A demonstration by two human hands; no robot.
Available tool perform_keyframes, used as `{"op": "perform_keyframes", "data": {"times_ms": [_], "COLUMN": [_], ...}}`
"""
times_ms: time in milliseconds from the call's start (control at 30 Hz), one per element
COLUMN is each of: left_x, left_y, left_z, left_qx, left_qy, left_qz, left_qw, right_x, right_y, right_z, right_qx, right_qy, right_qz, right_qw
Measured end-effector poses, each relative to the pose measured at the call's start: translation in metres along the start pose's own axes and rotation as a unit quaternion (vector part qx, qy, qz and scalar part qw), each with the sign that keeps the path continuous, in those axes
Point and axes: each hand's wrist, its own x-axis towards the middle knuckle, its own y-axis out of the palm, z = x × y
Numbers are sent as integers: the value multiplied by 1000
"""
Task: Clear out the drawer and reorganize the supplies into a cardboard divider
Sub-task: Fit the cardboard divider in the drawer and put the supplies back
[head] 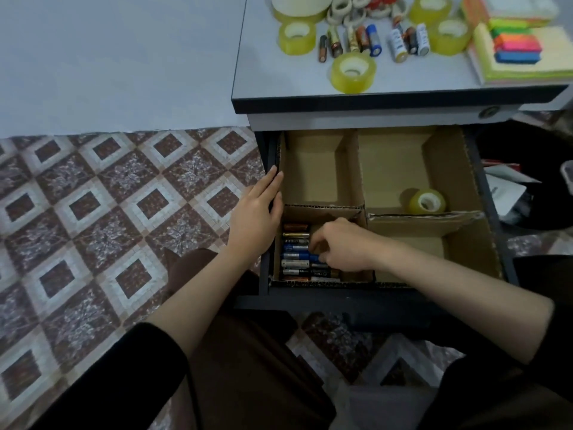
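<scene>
The right hand point(344, 245) curls its fingers onto the batteries point(296, 254) lying beneath it in the cardboard divider point(352, 172), grip unclear to me, while the left hand point(257, 212) rests flat, fingers straight, on the drawer point(341, 297) edge just left of them.

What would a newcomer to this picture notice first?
Likely the cardboard divider in the open drawer, where the right hand reaches among batteries in the near-left compartment. The left hand rests on the drawer's left edge. Yellow tape rolls and bright sticky notes crowd the cabinet top.
</scene>
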Motion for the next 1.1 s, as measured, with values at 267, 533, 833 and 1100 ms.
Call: {"op": "perform_keyframes", "data": {"times_ms": [267,533,833,1100], "left_x": [-8,11,94,184], "left_y": [-9,-41,-89,-100], "left_z": [-8,-26,-60,-92], "left_qx": [75,145,133,212], "left_qy": [21,-26,31,121], "left_qz": [21,102,18,70], "left_qw": [997,984,990,967], "right_x": [-38,-61,-69,-48], "right_y": [-19,-71,-175,-227], "right_z": [-16,-33,-49,-52], "right_qx": [39,34,-10,-61], "right_qy": [-59,-63,-43,-30], "right_qz": [-92,-199,-333,-367], "right_qw": [993,977,942,928]}}
